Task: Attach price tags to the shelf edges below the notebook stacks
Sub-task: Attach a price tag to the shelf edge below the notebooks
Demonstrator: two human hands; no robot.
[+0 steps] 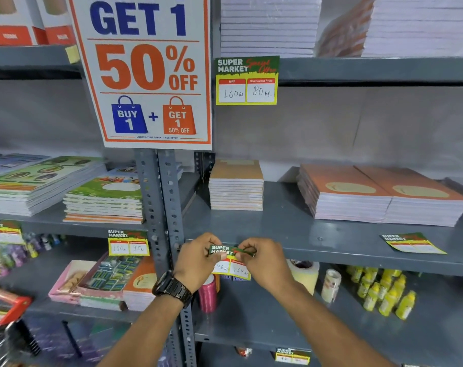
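Note:
A green, yellow and red price tag [231, 261] lies against the front edge of the grey middle shelf [331, 251], below a small stack of tan notebooks [236, 185]. My left hand [196, 260], with a black watch on the wrist, pinches the tag's left side. My right hand [262, 260] pinches its right top corner. Another loose tag [412, 243] lies flat on the same shelf, in front of two stacks of orange notebooks [381, 194]. One tag [247, 80] hangs from the upper shelf edge, and another tag [128, 242] hangs from the left shelf edge.
A large "50% OFF" poster [145, 72] hangs over the perforated upright post [169, 207]. Rolls of tape [304, 274], a pink spool [208, 294] and several yellow bottles [386, 295] sit on the shelf below. A red cart handle [10, 308] is at the lower left.

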